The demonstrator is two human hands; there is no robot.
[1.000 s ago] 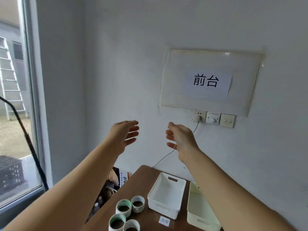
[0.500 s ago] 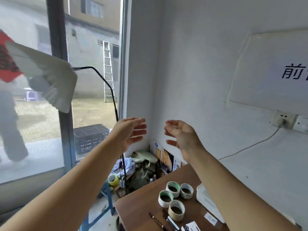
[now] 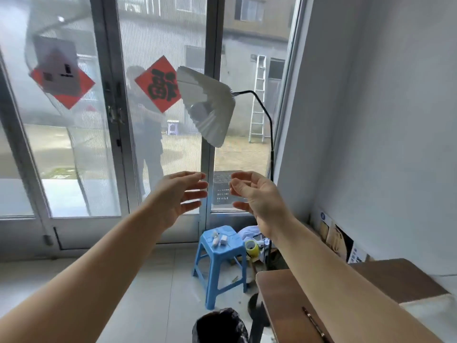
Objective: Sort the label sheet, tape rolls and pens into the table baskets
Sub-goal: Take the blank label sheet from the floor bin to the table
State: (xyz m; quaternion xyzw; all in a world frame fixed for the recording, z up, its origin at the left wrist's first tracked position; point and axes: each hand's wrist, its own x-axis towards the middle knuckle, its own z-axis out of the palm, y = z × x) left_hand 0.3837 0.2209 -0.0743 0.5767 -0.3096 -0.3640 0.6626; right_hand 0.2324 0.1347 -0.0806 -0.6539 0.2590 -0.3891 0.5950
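My left hand (image 3: 181,194) and my right hand (image 3: 257,194) are raised in front of me, palms facing each other, fingers relaxed, holding nothing. They hang in the air before the glass door, well above the brown table (image 3: 279,285) at the lower right. A dark pen (image 3: 312,320) lies on the table next to my right forearm. A pale basket corner (image 3: 432,313) shows at the right edge. Tape rolls and the label sheet are out of view.
A blue plastic stool (image 3: 220,246) with small white items stands on the tiled floor. A floor lamp (image 3: 207,107) with a white pleated shade leans over it. A black bin (image 3: 220,325) sits below. A yellow tape roll (image 3: 252,247) lies among clutter by the wall.
The view has swung left from the wall and table to the glass door. Both hands stayed raised and empty. The tape rolls and white baskets have left the view.
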